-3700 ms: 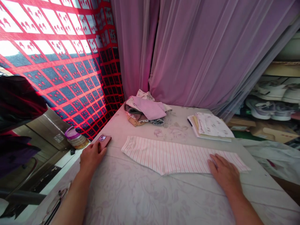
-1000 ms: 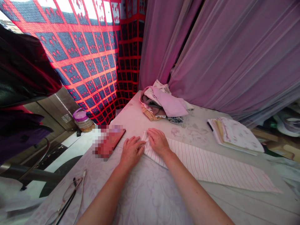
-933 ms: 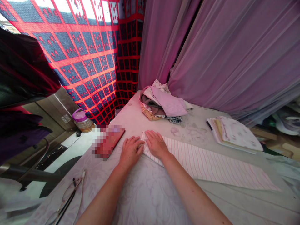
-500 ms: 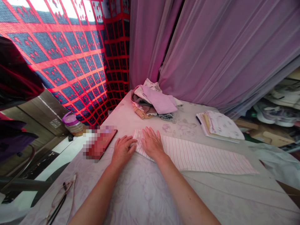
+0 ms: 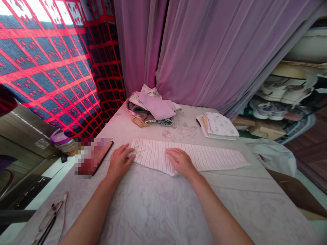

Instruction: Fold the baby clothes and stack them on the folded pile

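Note:
A long piece of white cloth with thin pink stripes [image 5: 212, 156], folded into a flat strip like a garment, lies across the table. At its left end rests my left hand [image 5: 120, 160], fingers apart, the tips touching or just beside the edge. My right hand [image 5: 181, 162] lies over the middle of the strip, fingers stretched to the left and close together on the fabric. Neither hand visibly grips the cloth. The fabric beneath the right palm is hidden.
Left of my hands is a blurred red phone-like object [image 5: 93, 161], with eyeglasses [image 5: 47, 219] nearer the front. A basket [image 5: 140, 121] of heaped clothes and a folded cloth stack [image 5: 218, 126] stand toward the back. Shoes [image 5: 270, 109] fill the shelves at right.
My right hand has slid right along the striped cloth, away from my left hand. The pale band at the cloth's left end no longer shows. The view has turned to the right.

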`<action>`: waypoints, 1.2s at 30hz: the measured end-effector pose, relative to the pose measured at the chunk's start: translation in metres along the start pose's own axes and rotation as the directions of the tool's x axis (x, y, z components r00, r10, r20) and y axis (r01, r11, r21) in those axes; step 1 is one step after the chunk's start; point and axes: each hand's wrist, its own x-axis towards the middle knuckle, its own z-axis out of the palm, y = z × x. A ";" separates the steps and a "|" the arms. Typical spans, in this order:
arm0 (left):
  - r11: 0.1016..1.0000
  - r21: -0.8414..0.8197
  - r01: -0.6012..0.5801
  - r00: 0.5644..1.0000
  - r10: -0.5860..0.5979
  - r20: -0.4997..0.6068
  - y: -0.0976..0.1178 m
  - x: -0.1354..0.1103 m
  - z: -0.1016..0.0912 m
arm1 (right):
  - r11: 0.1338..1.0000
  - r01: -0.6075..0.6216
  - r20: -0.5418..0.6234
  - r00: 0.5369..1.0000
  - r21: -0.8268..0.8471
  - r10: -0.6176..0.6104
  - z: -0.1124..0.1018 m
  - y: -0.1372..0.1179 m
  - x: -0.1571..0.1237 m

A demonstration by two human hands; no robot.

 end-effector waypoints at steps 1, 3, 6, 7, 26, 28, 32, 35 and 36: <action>0.999 0.009 -0.043 0.998 0.044 -0.037 0.002 0.000 -0.001 | 0.999 0.030 -0.023 0.999 0.017 -0.029 -0.005 0.007 -0.013; 0.985 0.007 -0.174 0.979 0.173 -0.106 0.009 0.000 -0.003 | 0.995 0.098 -0.053 0.994 0.008 -0.097 -0.010 0.015 -0.037; 0.902 -0.087 -0.423 0.905 0.417 -0.080 0.035 -0.002 -0.003 | 0.984 0.169 -0.060 0.983 -0.052 -0.172 -0.007 0.015 -0.060; 0.863 -0.136 -0.486 0.873 0.487 -0.027 0.046 -0.004 -0.002 | 0.981 0.182 -0.055 0.981 -0.067 -0.186 -0.004 0.013 -0.064; 0.886 -0.098 -0.454 0.850 0.463 0.250 0.119 -0.020 0.030 | 0.986 0.111 -0.155 0.984 0.127 -0.091 0.018 0.025 -0.060; 0.884 -0.098 -0.457 0.855 0.467 0.226 0.118 -0.020 0.032 | 0.982 0.119 -0.153 0.984 0.147 -0.096 0.016 0.025 -0.061; 0.861 -0.090 -0.500 0.843 0.508 0.177 0.115 -0.022 0.033 | 0.986 0.096 -0.165 0.983 0.135 -0.073 0.017 0.023 -0.062; 0.844 -0.095 -0.527 0.827 0.536 0.171 0.115 -0.022 0.033 | 0.987 0.110 -0.195 0.977 0.116 -0.086 0.019 0.023 -0.063; 0.843 -0.107 -0.528 0.823 0.538 0.180 0.114 -0.022 0.033 | 0.987 0.122 -0.198 0.975 0.109 -0.099 0.019 0.023 -0.064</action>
